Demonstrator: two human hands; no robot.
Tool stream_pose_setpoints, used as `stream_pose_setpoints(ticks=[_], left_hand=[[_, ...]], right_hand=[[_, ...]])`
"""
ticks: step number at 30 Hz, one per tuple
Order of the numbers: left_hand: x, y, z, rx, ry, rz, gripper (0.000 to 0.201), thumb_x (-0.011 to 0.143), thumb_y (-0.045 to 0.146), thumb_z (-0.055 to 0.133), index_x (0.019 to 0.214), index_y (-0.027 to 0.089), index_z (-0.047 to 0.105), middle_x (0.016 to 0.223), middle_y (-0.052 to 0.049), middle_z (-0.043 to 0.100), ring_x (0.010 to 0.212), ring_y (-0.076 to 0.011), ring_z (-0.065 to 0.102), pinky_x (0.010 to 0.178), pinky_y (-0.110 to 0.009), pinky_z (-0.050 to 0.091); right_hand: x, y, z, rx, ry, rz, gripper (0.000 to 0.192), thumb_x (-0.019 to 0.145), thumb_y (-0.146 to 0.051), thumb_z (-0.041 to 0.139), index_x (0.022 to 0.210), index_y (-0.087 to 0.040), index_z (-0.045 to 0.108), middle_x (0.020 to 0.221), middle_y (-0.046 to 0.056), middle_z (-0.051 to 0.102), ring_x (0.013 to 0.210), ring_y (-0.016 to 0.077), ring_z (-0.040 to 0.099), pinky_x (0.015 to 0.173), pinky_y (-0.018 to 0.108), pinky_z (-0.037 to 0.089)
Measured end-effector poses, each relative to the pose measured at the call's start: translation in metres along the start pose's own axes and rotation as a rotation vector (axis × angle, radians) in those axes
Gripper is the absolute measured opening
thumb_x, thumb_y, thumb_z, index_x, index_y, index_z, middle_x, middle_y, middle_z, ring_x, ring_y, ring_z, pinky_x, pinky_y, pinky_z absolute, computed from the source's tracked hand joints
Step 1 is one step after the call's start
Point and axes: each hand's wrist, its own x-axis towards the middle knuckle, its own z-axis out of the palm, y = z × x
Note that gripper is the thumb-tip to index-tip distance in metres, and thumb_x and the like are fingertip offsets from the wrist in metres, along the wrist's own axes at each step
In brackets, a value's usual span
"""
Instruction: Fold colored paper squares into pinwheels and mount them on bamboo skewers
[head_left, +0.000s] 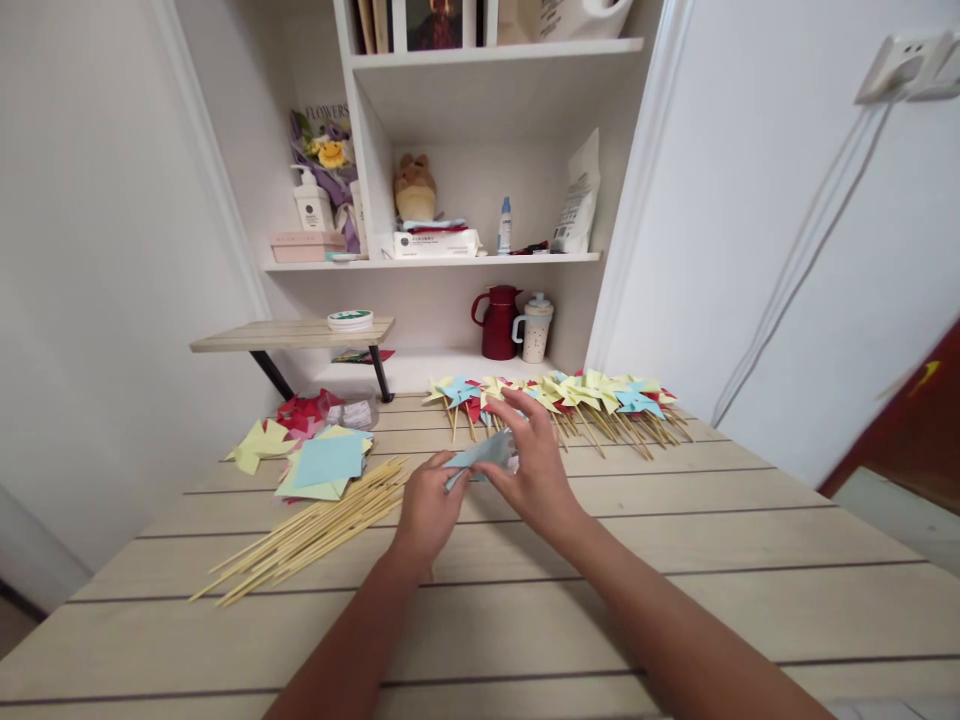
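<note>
Head camera view: a person's two bare hands meet over a slatted wooden table (pixel 675 560), working a light blue paper piece (pixel 486 455) held just above the tabletop, a little beyond its middle. The left hand (pixel 429 505) pinches the paper's near left end between closed fingertips; the right hand (pixel 529 462) covers its right side, fingers spread and curled over it, gripping the sheet. The near half of the table lies bare in front of both forearms, with open room to the right edge as well. To the left of the hands a loose sheaf of bamboo skewers (pixel 315 530) fans toward the near left edge, close to the left hand but apart from it. Beyond the skewers sits a stack of paper squares (pixel 326 465), blue on top over yellow, with red cut pieces (pixel 304 410) behind it. Along the far edge a row of finished pinwheels (pixel 570 395), yellow, blue and red on sticks, lies just behind the right hand. White walls close in on both sides. In the shelf unit (pixel 480 258) behind, the low bay holds a red jug (pixel 499 322) and a pale speckled jug (pixel 535 328) side by side; the bay above holds a plush toy (pixel 414 187), a tissue pack (pixel 436 243) and a small bottle (pixel 505 225).
</note>
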Motion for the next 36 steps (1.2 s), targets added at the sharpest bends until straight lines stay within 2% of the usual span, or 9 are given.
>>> stream_pose_setpoints(ticks=[3,7,13,16,19,21,24,28,36], left_hand=[[-0.002,-0.002,-0.001,0.087,-0.014,0.066,0.029,0.083,0.008,0.056,0.094,0.026,0.077,0.094,-0.004,0.073,0.089,-0.0207,0.065,0.081,-0.031,0.046],[-0.001,-0.004,-0.003,0.158,0.014,0.087,0.033,0.082,0.005,0.057,0.098,0.026,0.076,0.094,-0.004,0.073,0.087,-0.0205,0.065,0.082,-0.033,0.046],[0.004,0.0,-0.003,0.07,0.121,0.033,0.011,0.083,0.024,0.066,0.078,0.023,0.075,0.082,-0.004,0.073,0.081,-0.0215,0.065,0.08,-0.035,0.046],[0.005,0.004,-0.003,-0.127,0.172,-0.08,0.01,0.079,0.029,0.07,0.085,0.022,0.074,0.09,-0.005,0.072,0.085,-0.0215,0.064,0.082,-0.035,0.047],[0.006,0.006,-0.003,-0.395,0.215,-0.221,0.044,0.075,0.034,0.076,0.117,0.024,0.067,0.105,-0.007,0.069,0.097,-0.0221,0.064,0.086,-0.035,0.049],[0.006,0.006,-0.003,-0.553,0.216,-0.276,0.058,0.074,0.038,0.077,0.127,0.024,0.06,0.111,-0.009,0.067,0.104,-0.0229,0.063,0.089,-0.035,0.049],[0.005,0.01,-0.003,-0.734,0.132,-0.323,0.052,0.076,0.044,0.074,0.121,0.02,0.064,0.116,-0.011,0.067,0.11,-0.0243,0.061,0.093,-0.034,0.047],[0.003,0.016,-0.003,-0.827,0.046,-0.404,0.04,0.075,0.043,0.076,0.104,0.016,0.073,0.104,-0.01,0.074,0.097,-0.0224,0.066,0.086,-0.031,0.049],[0.004,0.014,-0.002,-0.826,0.166,-0.528,0.028,0.065,0.033,0.084,0.085,0.016,0.077,0.085,-0.006,0.077,0.074,-0.016,0.066,0.073,-0.026,0.049]], right_hand=[[0.0,0.001,-0.003,-0.132,-0.04,-0.089,0.049,0.078,-0.019,0.07,0.124,-0.032,0.059,0.151,0.01,0.036,0.136,0.0346,0.038,0.105,0.053,0.033],[0.0,0.005,-0.003,-0.15,-0.05,-0.129,0.014,0.081,-0.018,0.068,0.09,-0.028,0.071,0.141,0.005,0.053,0.131,0.0322,0.044,0.104,0.051,0.032],[0.001,0.005,0.0,0.119,-0.084,0.123,0.002,0.079,-0.021,0.069,0.078,-0.023,0.071,0.109,0.006,0.072,0.111,0.0286,0.057,0.097,0.046,0.038],[0.004,0.003,0.0,0.378,-0.104,0.437,0.012,0.074,-0.029,0.073,0.08,-0.019,0.073,0.089,0.006,0.073,0.09,0.0258,0.062,0.084,0.04,0.045],[0.005,-0.001,0.001,0.733,-0.106,0.779,0.022,0.068,-0.035,0.076,0.081,-0.016,0.073,0.077,0.004,0.071,0.071,0.0205,0.06,0.07,0.033,0.045],[0.004,-0.003,0.002,0.943,-0.07,0.898,0.027,0.064,-0.035,0.079,0.081,-0.015,0.073,0.075,0.003,0.071,0.066,0.0176,0.058,0.068,0.031,0.044],[0.002,-0.006,0.007,1.114,-0.029,0.954,0.03,0.061,-0.034,0.082,0.081,-0.014,0.073,0.075,0.004,0.071,0.066,0.0158,0.058,0.069,0.03,0.045],[-0.001,-0.011,0.012,1.169,-0.018,0.982,0.032,0.06,-0.033,0.084,0.083,-0.013,0.074,0.075,0.005,0.072,0.065,0.015,0.058,0.068,0.029,0.045],[-0.001,-0.015,0.013,1.168,-0.015,0.986,0.032,0.059,-0.035,0.085,0.081,-0.014,0.074,0.077,0.005,0.073,0.068,0.0172,0.06,0.071,0.032,0.048]])
